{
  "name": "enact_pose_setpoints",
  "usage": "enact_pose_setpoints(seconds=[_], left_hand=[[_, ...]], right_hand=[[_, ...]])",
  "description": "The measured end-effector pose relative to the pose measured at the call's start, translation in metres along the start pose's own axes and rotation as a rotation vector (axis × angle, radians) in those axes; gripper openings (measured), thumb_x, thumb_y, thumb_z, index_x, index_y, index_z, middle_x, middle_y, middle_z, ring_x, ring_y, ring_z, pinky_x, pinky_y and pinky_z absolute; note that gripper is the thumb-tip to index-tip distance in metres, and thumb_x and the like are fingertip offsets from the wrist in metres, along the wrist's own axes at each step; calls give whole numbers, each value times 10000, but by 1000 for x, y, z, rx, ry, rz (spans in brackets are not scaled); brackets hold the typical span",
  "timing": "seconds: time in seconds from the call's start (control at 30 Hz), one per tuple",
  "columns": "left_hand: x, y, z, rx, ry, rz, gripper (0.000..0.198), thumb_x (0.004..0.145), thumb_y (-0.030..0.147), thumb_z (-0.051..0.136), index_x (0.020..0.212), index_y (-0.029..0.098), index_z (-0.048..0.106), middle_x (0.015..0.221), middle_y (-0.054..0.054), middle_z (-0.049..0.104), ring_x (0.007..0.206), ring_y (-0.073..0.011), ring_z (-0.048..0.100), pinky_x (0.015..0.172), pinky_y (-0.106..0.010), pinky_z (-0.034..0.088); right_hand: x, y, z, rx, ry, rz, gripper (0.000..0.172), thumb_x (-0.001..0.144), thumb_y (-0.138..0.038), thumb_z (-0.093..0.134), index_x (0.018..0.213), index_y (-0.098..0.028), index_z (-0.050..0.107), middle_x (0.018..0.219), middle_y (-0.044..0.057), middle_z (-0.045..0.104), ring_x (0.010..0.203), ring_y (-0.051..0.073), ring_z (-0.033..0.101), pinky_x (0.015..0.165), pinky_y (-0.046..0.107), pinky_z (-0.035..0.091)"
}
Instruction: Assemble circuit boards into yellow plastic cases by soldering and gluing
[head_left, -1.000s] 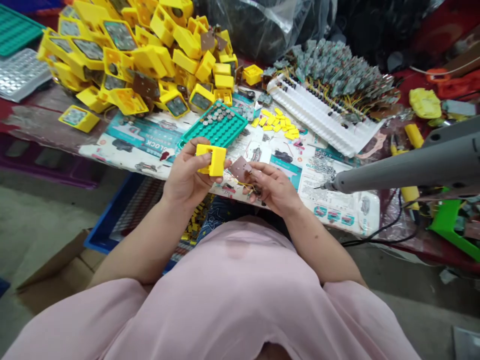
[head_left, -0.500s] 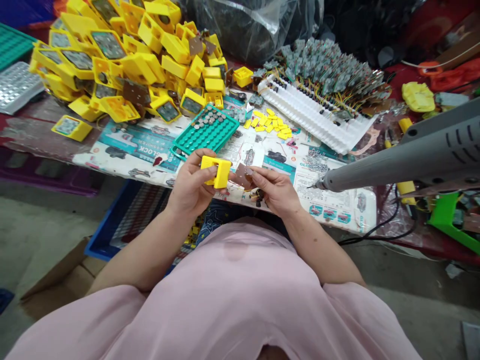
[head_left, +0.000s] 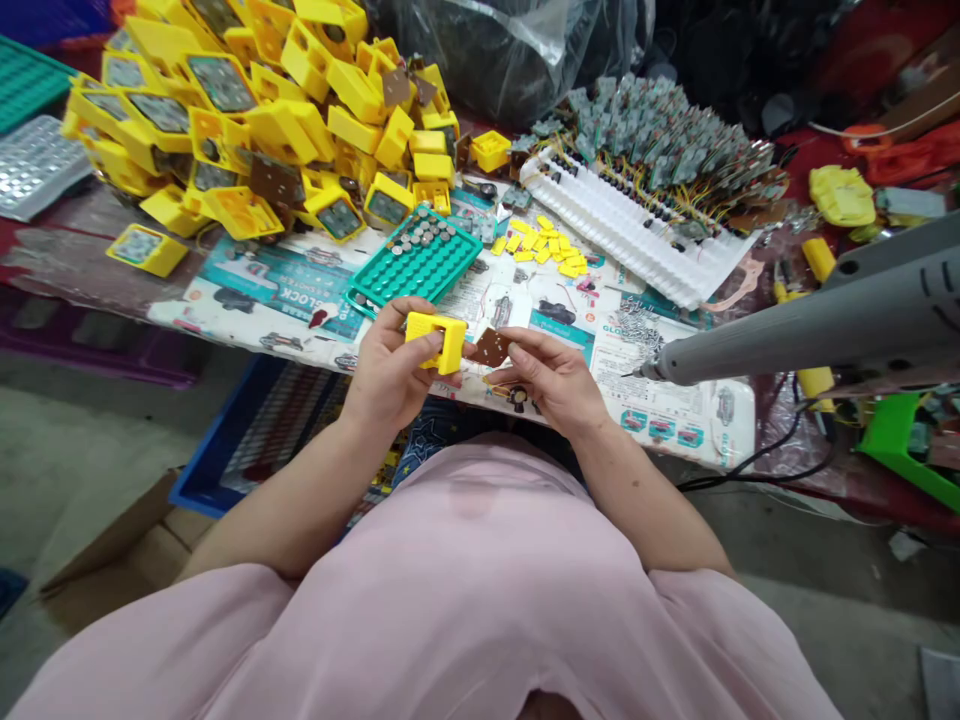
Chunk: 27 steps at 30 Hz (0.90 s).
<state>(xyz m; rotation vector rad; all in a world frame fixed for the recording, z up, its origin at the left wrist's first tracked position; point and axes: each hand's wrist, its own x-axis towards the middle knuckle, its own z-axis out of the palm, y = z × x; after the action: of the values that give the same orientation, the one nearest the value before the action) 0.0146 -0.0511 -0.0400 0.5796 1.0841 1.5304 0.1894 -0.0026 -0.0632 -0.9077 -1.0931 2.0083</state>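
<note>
My left hand (head_left: 391, 368) is closed around a yellow plastic housing (head_left: 450, 345), its thumb pressed at the opening in the front. Just right of it, my right hand (head_left: 559, 380) pinches a small brown circuit board (head_left: 491, 347) by its right edge. A small round dark part (head_left: 517, 397) on wires hangs below the board, near the right fingers. Housing and board are close together at the table's front edge; whether they touch I cannot tell. Behind my left hand lies a green tray (head_left: 457, 262) with several round metal cells.
Yellow housings (head_left: 292, 130) are heaped at the back left. A white ribbed rack (head_left: 637, 235) of wired boards stands at the back right. Small yellow pieces (head_left: 544, 240) lie mid-table. A grey electric screwdriver (head_left: 787, 335) juts in from the right, beside loose screws (head_left: 637, 322).
The brown board has turned so its face shows more clearly, and the wired part beneath it has shifted slightly. Both hands keep their holds, and the whole view has moved a little.
</note>
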Motion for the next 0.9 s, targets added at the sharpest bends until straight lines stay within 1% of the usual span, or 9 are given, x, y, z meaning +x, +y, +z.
enact_pose_setpoints(seconds=[0.07,0.2,0.3,0.4,0.5,0.57,0.6,0.77,0.9], left_hand=[[0,0,1,-17,17,5,365,675,242,765,942,255,516,735,45,692,681,-191,752,461,-168,511],[2,0,4,-85,63,-4,365,663,225,760,927,268,511,749,57,708,664,-170,737,486,-201,557],[3,0,7,-125,89,-2,373,661,225,764,926,273,506,763,61,716,669,-156,731,509,-206,570],[3,-2,10,-139,78,37,394,649,234,787,924,269,507,777,58,723,654,-152,728,517,-206,571],[2,-3,11,-128,65,49,385,654,246,795,918,267,515,773,64,717,641,-154,729,528,-214,577],[1,-4,12,-117,56,54,378,658,262,798,911,267,517,765,68,713,640,-157,732,524,-210,570],[1,-5,13,-110,51,58,381,657,267,803,909,267,518,759,69,712,642,-158,734,522,-204,565],[-1,-8,15,-89,34,111,401,650,268,830,918,265,532,748,70,715,712,-162,755,578,-197,581],[0,-9,13,-98,30,113,343,682,243,799,910,270,544,723,75,706,768,-175,767,617,-209,595]], right_hand=[[-2,0,1,-67,9,-50,356,737,-502,804,1033,-314,741,886,-44,761,742,121,739,707,281,639],[-6,-2,3,-205,43,-207,309,733,-438,820,999,-296,754,1158,5,745,972,164,734,848,338,638],[-5,-1,4,-154,17,-180,265,690,-422,854,893,-275,767,1217,21,730,1146,195,677,883,336,622],[-2,2,6,-99,43,-111,292,691,-498,835,815,-248,749,1156,31,745,1022,178,695,813,330,625],[2,5,5,-124,93,-109,502,622,-492,877,1048,-285,708,1238,23,711,817,117,666,814,337,614],[3,5,5,-137,101,-103,678,581,-468,902,1188,-314,642,1247,22,704,762,100,640,829,337,603],[3,5,5,-140,99,-95,707,576,-465,903,1209,-315,626,1217,23,714,770,105,642,830,335,600],[-2,0,7,-164,85,-94,609,579,-423,908,1124,-298,668,1077,12,745,896,144,671,799,299,583],[-4,-1,7,-175,61,-78,505,608,-443,890,1051,-283,710,1086,7,748,818,125,652,786,305,588]])
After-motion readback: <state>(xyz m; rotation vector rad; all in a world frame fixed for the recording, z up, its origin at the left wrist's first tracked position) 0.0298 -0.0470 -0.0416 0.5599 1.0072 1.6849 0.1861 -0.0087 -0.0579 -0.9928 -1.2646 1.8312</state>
